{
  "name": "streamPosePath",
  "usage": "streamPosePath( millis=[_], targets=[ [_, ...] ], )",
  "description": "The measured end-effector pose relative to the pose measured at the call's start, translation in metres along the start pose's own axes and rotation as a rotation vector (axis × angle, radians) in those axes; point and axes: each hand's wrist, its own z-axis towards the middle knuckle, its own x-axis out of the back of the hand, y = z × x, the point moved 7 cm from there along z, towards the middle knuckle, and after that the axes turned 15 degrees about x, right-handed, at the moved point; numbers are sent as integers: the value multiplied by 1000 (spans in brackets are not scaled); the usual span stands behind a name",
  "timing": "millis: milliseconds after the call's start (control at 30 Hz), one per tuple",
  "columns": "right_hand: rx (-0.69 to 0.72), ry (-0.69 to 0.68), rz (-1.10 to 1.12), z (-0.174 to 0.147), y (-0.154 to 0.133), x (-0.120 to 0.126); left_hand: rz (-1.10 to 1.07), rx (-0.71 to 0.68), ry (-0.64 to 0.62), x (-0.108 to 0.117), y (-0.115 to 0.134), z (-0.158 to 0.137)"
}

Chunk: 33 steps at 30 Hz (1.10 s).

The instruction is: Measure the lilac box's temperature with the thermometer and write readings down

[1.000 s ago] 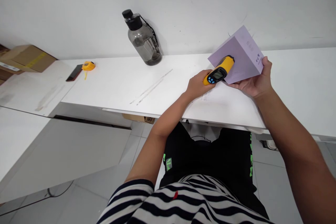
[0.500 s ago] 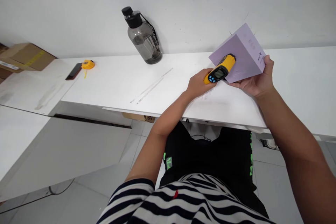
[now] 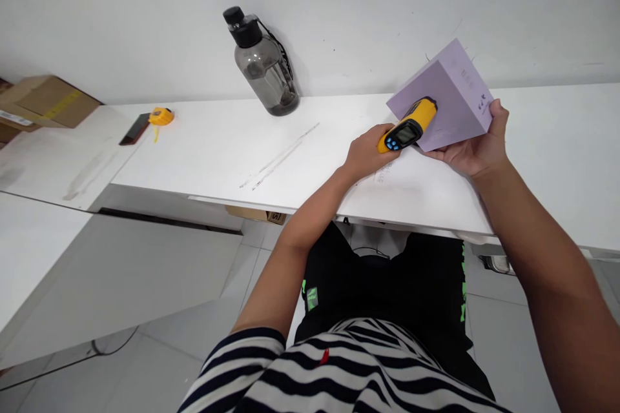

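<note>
My left hand (image 3: 369, 152) is closed around the grip of a yellow and black infrared thermometer (image 3: 411, 127), which has a small grey screen and blue buttons facing me. Its front end is up against or very near the side of a light purple box (image 3: 450, 100); I cannot tell whether they touch. That box is tilted, with dark print on its right face. My right hand (image 3: 477, 148) supports it from below and at the right edge, thumb on the printed face and fingers underneath, partly hidden.
On the white desk (image 3: 217, 148) a grey see-through bottle (image 3: 268, 74) with a black cap stands near the wall. Farther left lie a yellow tape measure (image 3: 161, 117) and a dark flat object (image 3: 135, 130). Cardboard boxes (image 3: 51, 101) stand at the far left.
The camera view has shifted very slightly. Both hands keep their grip, and the thermometer and purple box stay in nearly the same position.
</note>
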Motion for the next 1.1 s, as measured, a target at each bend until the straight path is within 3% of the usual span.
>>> streamPosePath(
  millis=[1100],
  targets=[
    [-23, 12, 44, -1, 1, 1, 7, 8, -3, 2, 4, -2]
  ],
)
